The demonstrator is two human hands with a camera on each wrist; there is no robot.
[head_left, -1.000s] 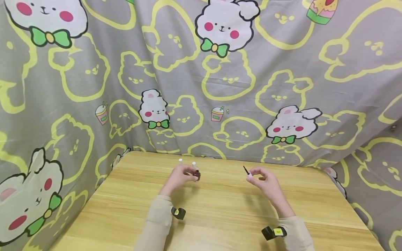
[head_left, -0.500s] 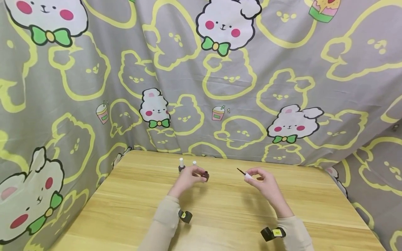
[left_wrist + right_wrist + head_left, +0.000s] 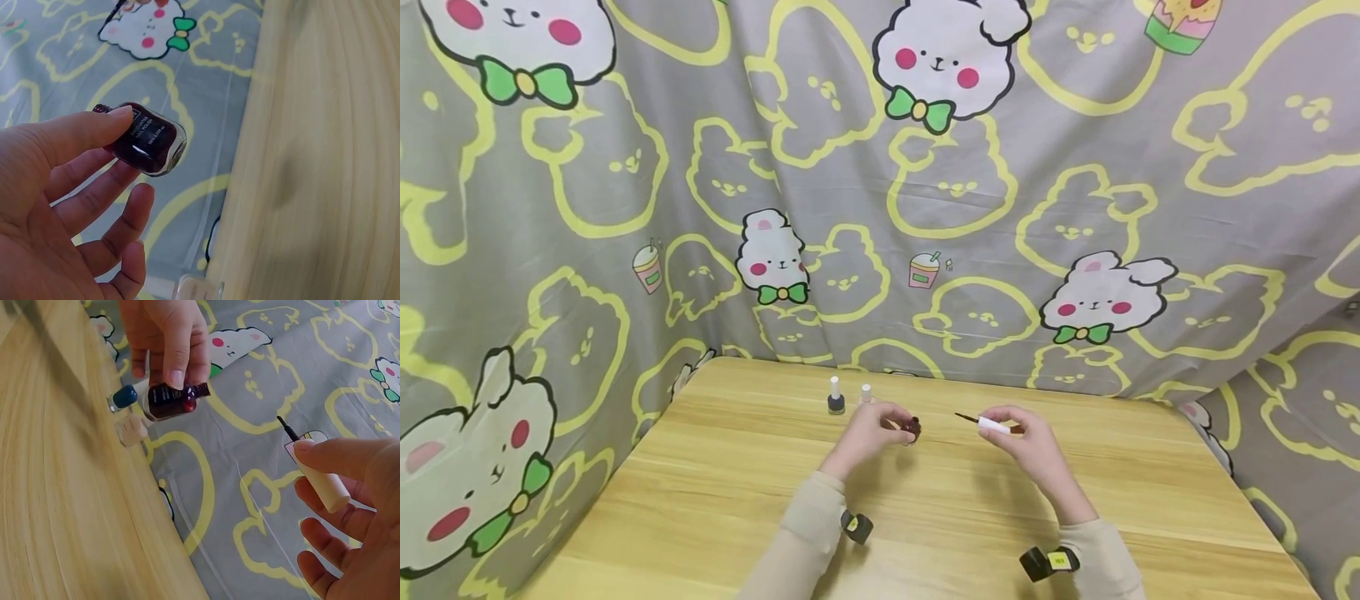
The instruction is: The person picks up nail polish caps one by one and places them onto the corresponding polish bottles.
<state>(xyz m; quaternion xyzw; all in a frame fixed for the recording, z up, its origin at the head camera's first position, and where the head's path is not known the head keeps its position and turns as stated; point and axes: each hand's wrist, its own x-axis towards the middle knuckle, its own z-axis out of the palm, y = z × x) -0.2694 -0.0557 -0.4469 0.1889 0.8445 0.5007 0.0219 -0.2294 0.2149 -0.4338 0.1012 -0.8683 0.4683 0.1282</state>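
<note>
A person seated or standing at a wood-grain table (image 3: 940,517) holds a dark red nail-polish bottle (image 3: 150,140) in the air above the boards, its cap off and its threaded neck (image 3: 201,390) uppermost. The left hand (image 3: 868,429) pinches the bottle, thumb across the labelled face and fingertips behind, while the last two fingers curl loosely clear of it. Just across from it, the right hand (image 3: 1028,435) pinches a white brush cap (image 3: 325,484) between thumb and fingers, the lower fingers spread apart from one another; the dark brush (image 3: 288,429) points toward the bottle without touching it. From where I stand, the bottle looks like glass: stiff, light, probably slick on its smooth sides and likely to crack if dropped. Its flat body, below the neck, seems the surest hold; a strong tilt could spill the polish. The cap looks rigid and lighter yet, best taken by its white barrel, away from bristles that may be wet. Near the left hand stand a dark blue bottle (image 3: 836,405) and a pale one (image 3: 131,430), both white-capped.
</note>
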